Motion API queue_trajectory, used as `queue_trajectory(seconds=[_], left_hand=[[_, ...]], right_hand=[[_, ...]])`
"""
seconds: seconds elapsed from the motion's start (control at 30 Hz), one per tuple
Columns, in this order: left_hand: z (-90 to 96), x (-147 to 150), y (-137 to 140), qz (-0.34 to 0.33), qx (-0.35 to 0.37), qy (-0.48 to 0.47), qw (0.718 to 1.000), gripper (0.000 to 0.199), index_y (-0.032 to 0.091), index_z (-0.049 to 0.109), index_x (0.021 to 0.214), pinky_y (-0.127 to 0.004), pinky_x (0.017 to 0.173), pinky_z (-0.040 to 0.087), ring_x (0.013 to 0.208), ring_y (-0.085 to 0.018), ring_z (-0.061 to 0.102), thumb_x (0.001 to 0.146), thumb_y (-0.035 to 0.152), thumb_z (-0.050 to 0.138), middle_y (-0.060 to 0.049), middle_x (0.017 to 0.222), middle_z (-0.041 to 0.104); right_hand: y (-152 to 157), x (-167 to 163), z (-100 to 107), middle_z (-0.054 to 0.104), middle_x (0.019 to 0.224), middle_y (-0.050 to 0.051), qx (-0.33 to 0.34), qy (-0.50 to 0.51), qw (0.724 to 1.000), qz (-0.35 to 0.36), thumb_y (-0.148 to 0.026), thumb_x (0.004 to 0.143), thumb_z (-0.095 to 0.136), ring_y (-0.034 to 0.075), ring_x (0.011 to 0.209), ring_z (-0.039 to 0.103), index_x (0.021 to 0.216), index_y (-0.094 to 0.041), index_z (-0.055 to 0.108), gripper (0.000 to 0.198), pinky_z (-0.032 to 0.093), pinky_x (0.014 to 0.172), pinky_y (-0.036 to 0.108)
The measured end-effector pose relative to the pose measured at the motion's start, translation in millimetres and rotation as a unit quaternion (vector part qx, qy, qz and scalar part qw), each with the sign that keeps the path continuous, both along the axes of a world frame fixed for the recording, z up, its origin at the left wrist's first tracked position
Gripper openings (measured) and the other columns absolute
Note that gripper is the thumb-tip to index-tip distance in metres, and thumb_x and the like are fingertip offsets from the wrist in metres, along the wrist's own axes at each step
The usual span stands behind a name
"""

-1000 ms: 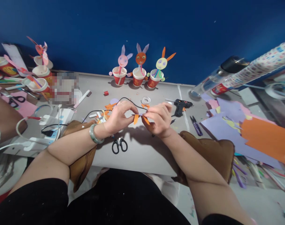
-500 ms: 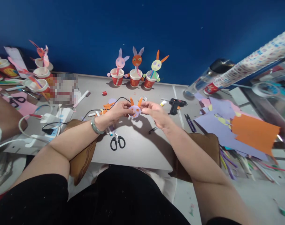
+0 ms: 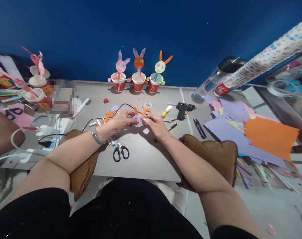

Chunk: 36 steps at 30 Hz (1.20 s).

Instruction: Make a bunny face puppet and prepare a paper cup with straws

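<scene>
Between my hands is a paper rabbit head [image 3: 138, 119], a pale purple disc with orange ears and small orange face pieces. My left hand [image 3: 124, 119] pinches its left edge, and my right hand [image 3: 157, 125] grips the right edge with thumb and fingers. Some of the disc is covered by my fingertips. Below my left hand lie black-handled scissors [image 3: 121, 153], near some markers. Orange paper scraps [image 3: 110, 113] rest behind my left wrist. A yellow and white glue stick [image 3: 167, 111] lies beyond my right hand.
Three red cups with paper rabbits [image 3: 138, 81] stand along the blue wall. To the right are a black glue gun [image 3: 184, 110], purple snips [image 3: 199, 128] and stacked coloured paper [image 3: 271, 137]. Brown cushions [image 3: 210, 156] lie under my forearms. A power strip [image 3: 61, 130] sits left.
My right hand has come down and left, uncovering the glue stick. The rabbit head stays between both hands, slightly lower. The whole view has shifted a little.
</scene>
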<state>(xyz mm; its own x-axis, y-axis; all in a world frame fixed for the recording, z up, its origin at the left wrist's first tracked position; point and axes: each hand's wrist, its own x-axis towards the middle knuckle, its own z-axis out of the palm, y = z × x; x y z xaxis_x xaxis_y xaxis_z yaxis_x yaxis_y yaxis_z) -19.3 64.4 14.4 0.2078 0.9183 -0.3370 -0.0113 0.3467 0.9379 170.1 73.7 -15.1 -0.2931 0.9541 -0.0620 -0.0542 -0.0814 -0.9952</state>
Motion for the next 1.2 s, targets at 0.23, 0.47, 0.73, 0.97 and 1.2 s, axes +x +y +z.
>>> queue_trajectory(seconds=[0.23, 0.47, 0.73, 0.97, 1.2], left_hand=[[-3.5, 0.1, -1.3, -0.046, 0.024, 0.024, 0.998, 0.018, 0.016, 0.064, 0.076, -0.023, 0.057, 0.040, 0.058, -0.007, 0.056, 0.066, 0.015, 0.080, 0.001, 0.069, 0.066], [-0.4, -0.1, -1.1, -0.065, 0.027, 0.056, 0.996, 0.024, 0.016, 0.065, 0.077, -0.023, 0.061, 0.042, 0.064, -0.008, 0.056, 0.077, 0.036, 0.078, 0.001, 0.073, 0.065], [1.3, 2.0, 0.2, -0.018, 0.052, 0.093, 0.994, 0.021, 0.016, 0.061, 0.068, -0.024, 0.060, 0.038, 0.057, -0.006, 0.048, 0.077, 0.032, 0.072, 0.005, 0.061, 0.058], [-2.5, -0.5, -0.2, -0.035, 0.077, 0.085, 0.993, 0.027, 0.017, 0.061, 0.067, -0.024, 0.060, 0.037, 0.058, -0.007, 0.048, 0.074, 0.038, 0.075, 0.004, 0.061, 0.057], [-7.9, -3.3, 1.5, -0.059, 0.070, 0.090, 0.992, 0.026, 0.016, 0.065, 0.071, -0.025, 0.063, 0.039, 0.063, -0.008, 0.051, 0.077, 0.040, 0.073, 0.002, 0.067, 0.059]], right_hand=[[-5.0, -1.9, -1.8, 0.063, 0.067, -0.002, -0.005, 0.033, 0.999, 0.002, -0.043, 0.075, 0.076, 0.011, 0.065, 0.053, 0.069, -0.020, 0.065, 0.027, 0.043, 0.069, 0.029], [-1.3, -0.8, -6.6, 0.058, 0.061, -0.003, 0.013, 0.006, 1.000, -0.016, -0.043, 0.076, 0.074, 0.011, 0.060, 0.048, 0.065, -0.020, 0.062, 0.028, 0.039, 0.063, 0.028], [-0.2, -0.6, -10.6, 0.057, 0.062, -0.003, 0.020, -0.012, 0.999, -0.022, -0.043, 0.076, 0.074, 0.011, 0.060, 0.047, 0.065, -0.021, 0.060, 0.028, 0.038, 0.062, 0.029], [-2.9, -0.1, -6.7, 0.058, 0.063, -0.002, 0.004, -0.016, 1.000, -0.005, -0.043, 0.075, 0.076, 0.012, 0.063, 0.051, 0.065, -0.021, 0.056, 0.031, 0.042, 0.064, 0.030], [-2.6, 0.3, -9.0, 0.057, 0.062, -0.003, 0.017, -0.032, 0.999, -0.004, -0.046, 0.075, 0.077, 0.011, 0.059, 0.047, 0.065, -0.021, 0.056, 0.034, 0.037, 0.060, 0.029]])
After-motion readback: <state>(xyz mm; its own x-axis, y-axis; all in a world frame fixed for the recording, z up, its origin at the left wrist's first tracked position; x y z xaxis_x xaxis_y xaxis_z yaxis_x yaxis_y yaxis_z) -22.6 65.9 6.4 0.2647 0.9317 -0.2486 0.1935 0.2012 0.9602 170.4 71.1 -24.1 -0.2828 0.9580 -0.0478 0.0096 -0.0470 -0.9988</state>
